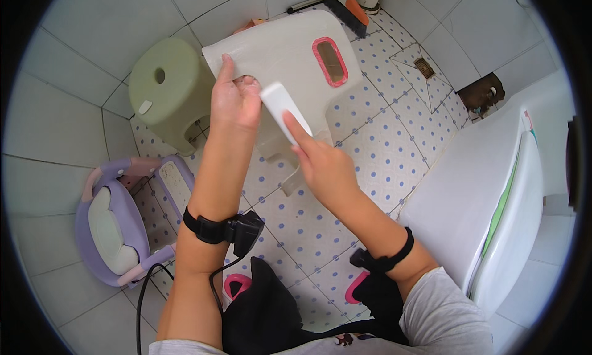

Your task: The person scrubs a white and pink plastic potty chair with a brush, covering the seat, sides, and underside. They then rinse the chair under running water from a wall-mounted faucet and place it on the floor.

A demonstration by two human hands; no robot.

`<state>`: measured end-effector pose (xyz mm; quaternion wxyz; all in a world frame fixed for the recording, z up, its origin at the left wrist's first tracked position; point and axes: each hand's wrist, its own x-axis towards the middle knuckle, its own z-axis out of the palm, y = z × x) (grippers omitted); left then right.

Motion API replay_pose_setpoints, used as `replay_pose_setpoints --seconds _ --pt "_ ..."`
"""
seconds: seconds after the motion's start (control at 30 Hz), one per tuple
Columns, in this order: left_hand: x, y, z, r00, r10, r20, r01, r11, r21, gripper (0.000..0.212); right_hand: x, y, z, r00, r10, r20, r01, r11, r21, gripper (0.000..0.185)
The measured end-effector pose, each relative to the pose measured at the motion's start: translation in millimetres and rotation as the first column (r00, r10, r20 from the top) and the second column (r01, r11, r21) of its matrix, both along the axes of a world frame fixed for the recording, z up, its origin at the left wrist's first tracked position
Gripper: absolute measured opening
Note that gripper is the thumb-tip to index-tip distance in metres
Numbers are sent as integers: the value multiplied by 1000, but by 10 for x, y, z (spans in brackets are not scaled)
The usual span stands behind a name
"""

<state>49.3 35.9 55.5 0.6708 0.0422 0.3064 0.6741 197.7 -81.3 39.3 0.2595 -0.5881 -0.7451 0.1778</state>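
Note:
A large white plastic stool (282, 50) with a pink-rimmed slot is tilted in front of me, one foot reaching down towards the floor. My left hand (237, 98) grips its near left edge, palm up, with the thumb against the white surface and the fingertips partly hidden. The palm and fingers look wet. In my right hand (329, 170) is a white block-shaped handled object, probably a scrubbing brush (286, 112), with my index finger stretched along its back. Its far end meets the stool beside my left hand; its underside is hidden.
A pale green stool (173, 77) bearing a small white piece (145, 107) stands at the left. Nearer is a purple child's toilet seat (111, 235). A broom (347, 15) leans at the back, by a floor drain (424, 68). A white toilet or tub-like fixture (467, 184) flanks the right.

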Motion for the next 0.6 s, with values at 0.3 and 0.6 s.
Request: replay_pose_setpoints --seconds 0.3,0.6 --pt "-14 56 -16 995 48 91 -45 998 -38 18 33 -25 -221 998 44 -40 -38 988 150 60" --pt "-306 78 64 964 141 224 -152 988 33 22 374 -299 -1038 445 -505 -739 309 862 -403 39"
